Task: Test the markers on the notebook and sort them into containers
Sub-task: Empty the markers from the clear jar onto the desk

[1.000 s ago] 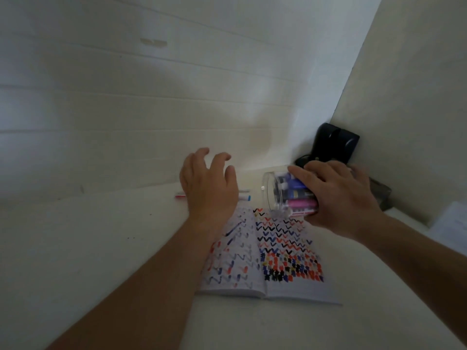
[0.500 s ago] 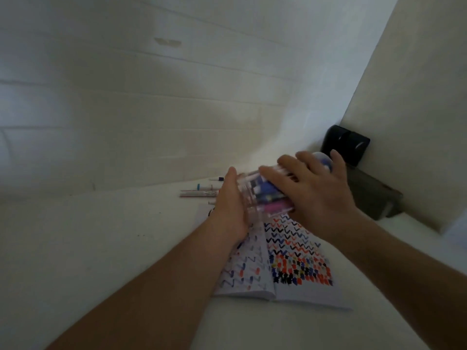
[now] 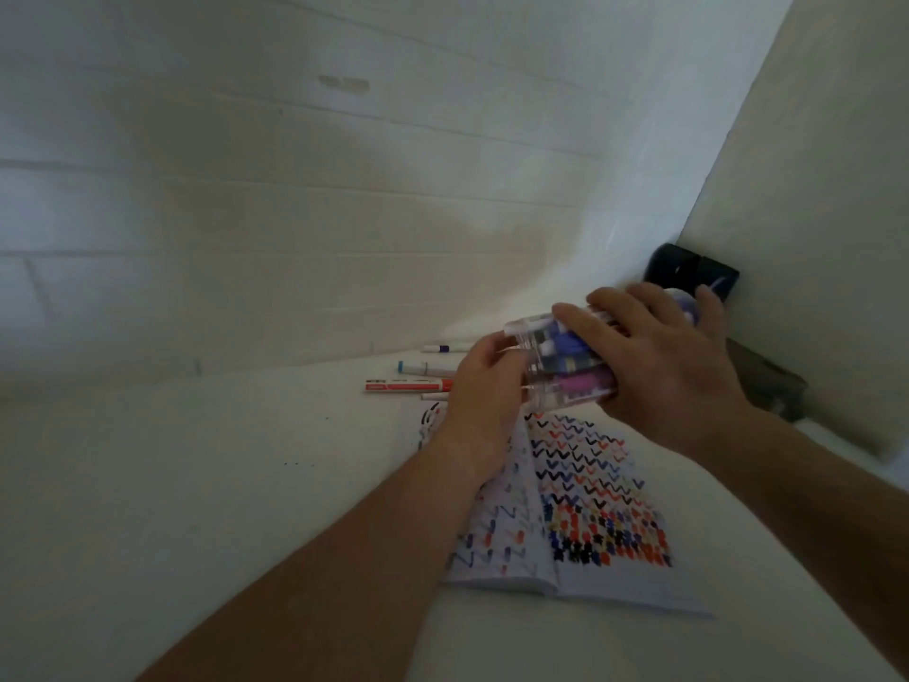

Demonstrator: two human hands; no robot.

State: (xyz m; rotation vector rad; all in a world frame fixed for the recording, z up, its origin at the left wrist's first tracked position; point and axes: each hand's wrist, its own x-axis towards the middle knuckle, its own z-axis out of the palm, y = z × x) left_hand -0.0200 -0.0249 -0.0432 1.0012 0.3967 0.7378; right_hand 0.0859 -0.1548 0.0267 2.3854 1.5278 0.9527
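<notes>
Head view — right hand fingers grip tipped clear jar holding markers; left hand unclear.

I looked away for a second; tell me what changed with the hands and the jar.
The left hand moved right from above the notebook to the mouth of the clear jar, cupping it. The right hand kept gripping the tipped jar throughout. The loose markers and the notebook stayed on the table.

The open notebook at lower centre carries rows of black, red and blue zigzags on white pages; the clear jar holds purple, pink and blue markers; a red-and-white marker lies on the white surface
</notes>
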